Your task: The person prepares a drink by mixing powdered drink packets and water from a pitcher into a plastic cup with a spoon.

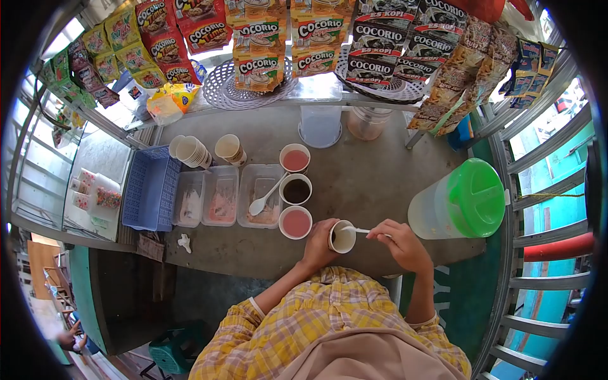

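Observation:
My left hand [320, 246] is wrapped round a paper cup [342, 237] at the counter's near edge. In my right hand [400, 244] is the handle of a white plastic spoon [362, 230], whose other end reaches into that cup. What lies at the bottom of the cup is hard to make out. Just beyond my left hand three filled cups form a line: a near cup of pink drink [296, 223], a middle cup of dark brown drink [296, 190] and a far cup of pink drink [295, 158].
Left of the cups are clear tubs of powder [220, 196], one holding a white spoon [258, 206], and a blue basket [151, 190]. Stacked paper cups [192, 151] stand behind. A green-lidded water container [459, 199] is at right. Drink sachets [258, 54] hang overhead.

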A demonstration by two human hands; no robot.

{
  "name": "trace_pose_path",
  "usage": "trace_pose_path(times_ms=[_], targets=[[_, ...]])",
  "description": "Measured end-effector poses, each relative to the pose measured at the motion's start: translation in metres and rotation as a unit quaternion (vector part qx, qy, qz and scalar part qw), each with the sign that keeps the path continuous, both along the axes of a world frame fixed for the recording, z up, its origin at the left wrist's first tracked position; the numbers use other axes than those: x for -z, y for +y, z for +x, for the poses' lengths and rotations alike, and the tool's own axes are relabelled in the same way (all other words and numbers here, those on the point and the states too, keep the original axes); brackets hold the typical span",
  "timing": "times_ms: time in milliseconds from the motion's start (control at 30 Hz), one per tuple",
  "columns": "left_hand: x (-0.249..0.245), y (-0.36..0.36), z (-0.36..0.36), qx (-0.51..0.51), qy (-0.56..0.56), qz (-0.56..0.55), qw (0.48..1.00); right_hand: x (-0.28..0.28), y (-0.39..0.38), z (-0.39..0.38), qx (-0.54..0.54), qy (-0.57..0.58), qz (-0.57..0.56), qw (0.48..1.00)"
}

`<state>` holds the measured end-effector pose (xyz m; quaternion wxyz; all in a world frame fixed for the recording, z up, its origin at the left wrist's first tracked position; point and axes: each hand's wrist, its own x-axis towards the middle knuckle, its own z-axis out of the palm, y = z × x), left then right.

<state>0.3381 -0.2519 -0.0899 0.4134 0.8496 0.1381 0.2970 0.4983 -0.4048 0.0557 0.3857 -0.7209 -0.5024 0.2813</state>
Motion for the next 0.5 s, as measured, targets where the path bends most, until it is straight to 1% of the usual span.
trace_pose_path(times_ms=[100,200,300,400,500], targets=[[0.001,0.000,0.000,0.001,0.003,-0.006,1.000,0.007,-0.006,0.008,-0.015,-0.018,-0.018,1.000],[0.000,0.000,0.000,-0.005,0.000,-0.017,1.000,-0.003,-0.003,0.003,0.008,0.063,0.004,0.998],[0.002,-0.001,0.000,-0.008,-0.007,-0.022,1.000,0.002,-0.005,0.007,0.005,-0.016,-0.015,1.000],[0.002,-0.001,0.001,-0.008,-0.007,-0.016,1.000,0.006,-0.006,0.005,-0.010,0.077,0.006,0.997],[0.003,-0.001,0.001,-0.007,-0.004,-0.023,1.000,0.003,-0.006,0.006,0.015,-0.049,0.005,0.999]])
